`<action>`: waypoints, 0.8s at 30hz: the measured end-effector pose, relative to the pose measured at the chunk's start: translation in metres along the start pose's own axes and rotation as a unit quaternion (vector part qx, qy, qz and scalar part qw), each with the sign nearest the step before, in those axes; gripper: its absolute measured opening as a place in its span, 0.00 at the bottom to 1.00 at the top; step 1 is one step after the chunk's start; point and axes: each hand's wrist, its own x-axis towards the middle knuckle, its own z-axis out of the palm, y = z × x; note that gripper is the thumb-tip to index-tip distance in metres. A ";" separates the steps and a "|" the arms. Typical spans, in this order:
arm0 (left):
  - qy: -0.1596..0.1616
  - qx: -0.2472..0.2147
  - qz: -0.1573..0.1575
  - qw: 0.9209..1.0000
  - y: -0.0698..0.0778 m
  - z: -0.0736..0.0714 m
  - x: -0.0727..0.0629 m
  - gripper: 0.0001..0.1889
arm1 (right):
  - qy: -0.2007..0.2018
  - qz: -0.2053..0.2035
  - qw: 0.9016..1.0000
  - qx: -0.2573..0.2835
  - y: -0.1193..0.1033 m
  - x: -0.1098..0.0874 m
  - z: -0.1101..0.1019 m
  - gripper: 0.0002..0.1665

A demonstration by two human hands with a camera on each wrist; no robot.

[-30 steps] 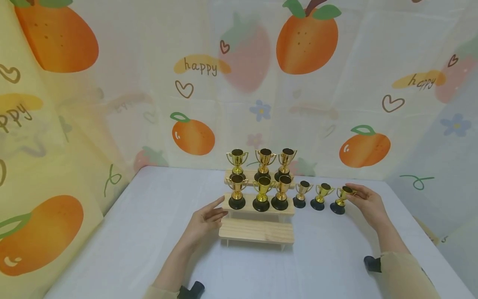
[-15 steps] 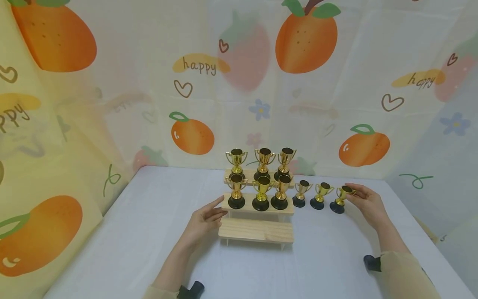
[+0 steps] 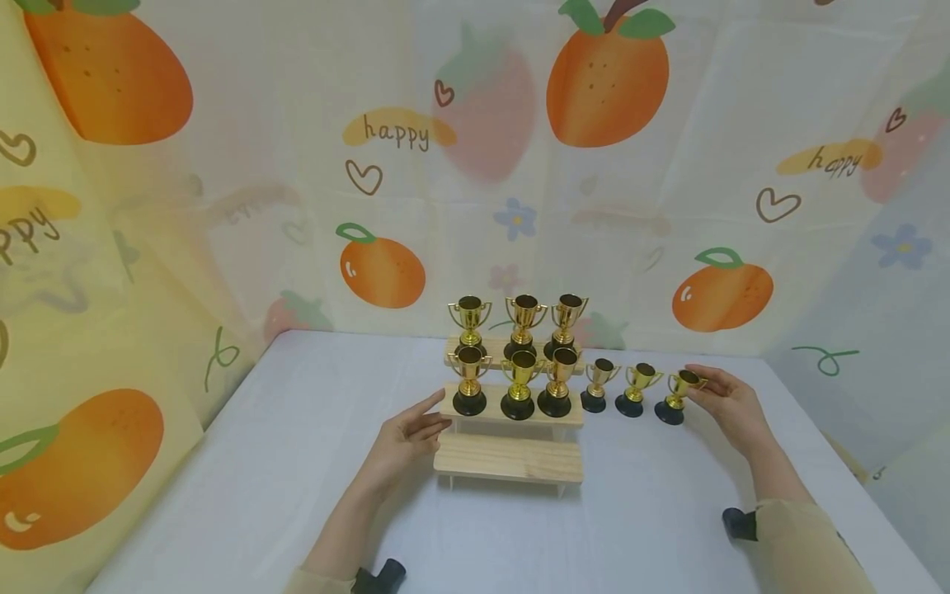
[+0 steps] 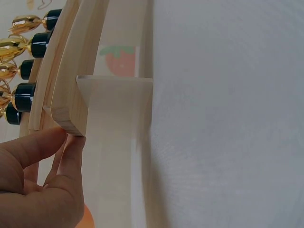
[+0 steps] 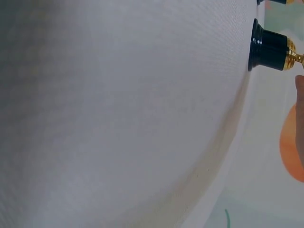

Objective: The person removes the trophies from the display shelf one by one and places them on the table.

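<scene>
A three-tier wooden display stand [image 3: 508, 459] stands mid-table, its bottom board bare. Small gold trophy cups [image 3: 519, 384] on black bases fill the two upper tiers, three on each. My left hand [image 3: 404, 437] holds the stand at its left end; in the left wrist view the thumb and fingertips meet the corner of a board [image 4: 71, 107]. To the right of the stand, three more trophies are lined up on the table. My right hand [image 3: 731, 404] pinches the outermost trophy [image 3: 674, 398] near its cup and right handle. That trophy's black base [image 5: 268, 47] rests upright on the cloth.
The other two trophies of the row [image 3: 635, 390] stand between the right hand and the stand, the nearest one close to its boards. A white cloth [image 3: 519, 544] covers the table. Behind it hangs a fruit-print curtain [image 3: 631, 206].
</scene>
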 end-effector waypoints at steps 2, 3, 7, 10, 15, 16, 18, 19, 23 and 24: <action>0.000 0.000 0.000 1.000 0.000 0.000 0.000 0.36 | 0.001 0.002 1.000 0.002 0.000 0.000 0.001 0.29; 0.000 0.000 -0.001 1.000 0.000 0.000 0.000 0.36 | 0.001 0.001 1.000 0.000 0.000 0.000 0.001 0.29; 0.005 0.001 -0.005 1.000 0.000 0.000 0.000 0.37 | 0.005 0.000 1.000 0.007 -0.003 -0.001 0.001 0.27; 0.006 0.002 -0.005 1.000 0.000 0.000 0.000 0.37 | 0.014 -0.006 1.000 0.004 -0.004 -0.002 0.002 0.26; 0.003 0.000 -0.001 1.000 0.000 0.000 0.000 0.36 | 0.043 -0.021 0.999 -0.022 -0.006 -0.002 0.003 0.27; 0.001 0.000 -0.001 1.000 0.000 0.000 0.000 0.36 | 0.048 -0.024 0.998 -0.016 -0.006 -0.002 0.003 0.27; 0.000 -0.001 0.001 1.000 -0.001 0.000 0.000 0.36 | 0.053 -0.036 0.998 0.010 -0.006 -0.003 0.002 0.25; -0.001 0.000 0.001 1.000 -0.001 0.000 0.000 0.36 | 0.054 -0.042 0.997 0.032 -0.006 -0.003 0.002 0.24; 0.001 0.002 0.000 1.000 0.000 0.000 0.000 0.37 | 0.068 -0.069 0.991 0.092 -0.009 -0.002 0.001 0.22; 0.001 0.002 -0.001 1.000 0.000 0.000 0.000 0.37 | 0.076 -0.073 0.989 0.100 -0.011 -0.002 0.002 0.22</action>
